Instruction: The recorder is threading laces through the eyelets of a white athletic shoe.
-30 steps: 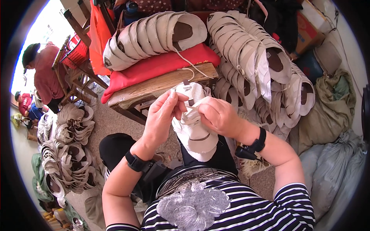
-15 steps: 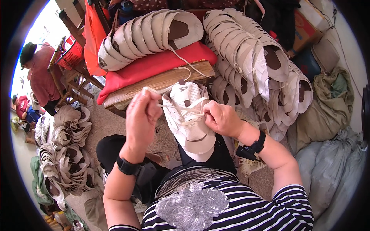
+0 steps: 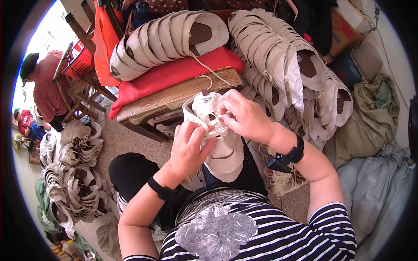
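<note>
A cream shoe upper (image 3: 224, 158) lies toe toward me over my lap, its tongue (image 3: 205, 102) pointing to the bench. A pale shoelace (image 3: 198, 121) runs through its eyelets and loops along the left edge. My left hand (image 3: 188, 145) is closed, with the fingers pinching the lace low on the left eyelet row. Across from it, my right hand (image 3: 246, 115) is bent over the right eyelet row, thumb and finger pinched at the lace. The fingers partly cover the lace there.
Ahead stands a wooden bench (image 3: 152, 106) with a red cloth (image 3: 143, 87) and a nested row of shoe uppers (image 3: 167, 41). More uppers (image 3: 274, 52) pile up at the right, near sacks (image 3: 370, 117). Uppers (image 3: 78, 174) also heap at the left; two people are beyond.
My left hand has come down and right from beside the tongue to the lower left eyelets. The right hand has moved up along the right eyelet row. The lace now loops at the left edge.
</note>
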{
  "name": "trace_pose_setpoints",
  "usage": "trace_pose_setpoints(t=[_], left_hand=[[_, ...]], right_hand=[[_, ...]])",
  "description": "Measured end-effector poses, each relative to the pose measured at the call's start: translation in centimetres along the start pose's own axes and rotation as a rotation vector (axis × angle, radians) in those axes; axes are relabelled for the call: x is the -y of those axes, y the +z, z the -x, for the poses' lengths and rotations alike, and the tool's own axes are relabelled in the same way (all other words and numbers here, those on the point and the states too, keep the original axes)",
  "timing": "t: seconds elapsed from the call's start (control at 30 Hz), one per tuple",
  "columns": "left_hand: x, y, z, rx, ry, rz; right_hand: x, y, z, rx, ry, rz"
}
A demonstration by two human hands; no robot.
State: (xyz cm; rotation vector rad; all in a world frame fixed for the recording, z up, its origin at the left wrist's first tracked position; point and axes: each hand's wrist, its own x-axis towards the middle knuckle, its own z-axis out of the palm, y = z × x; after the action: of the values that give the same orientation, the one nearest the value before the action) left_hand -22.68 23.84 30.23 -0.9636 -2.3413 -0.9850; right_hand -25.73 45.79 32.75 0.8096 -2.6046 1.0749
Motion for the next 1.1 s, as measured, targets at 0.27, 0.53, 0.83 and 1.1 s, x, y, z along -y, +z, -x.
trace_pose_setpoints(t=[0.27,0.53,0.83,1.1], left_hand=[[-0.7,-0.4,-1.2,0.147,-0.252,0.269],[1.3,-0.9,0.5,0.103,-0.493,0.427],[2.2,0.5,2.0,0.046,-0.716,0.789],[1.8,0.7,2.1,0.009,-0.694,0.733]], right_hand=[[1.0,-0.2,-0.4,0.081,0.143,-0.084],[1.2,-0.2,0.2,0.119,0.079,0.100],[0.6,-0.7,-0.6,0.126,0.069,-0.015],[0.3,-1.6,0.5,-0.082,0.042,0.082]])
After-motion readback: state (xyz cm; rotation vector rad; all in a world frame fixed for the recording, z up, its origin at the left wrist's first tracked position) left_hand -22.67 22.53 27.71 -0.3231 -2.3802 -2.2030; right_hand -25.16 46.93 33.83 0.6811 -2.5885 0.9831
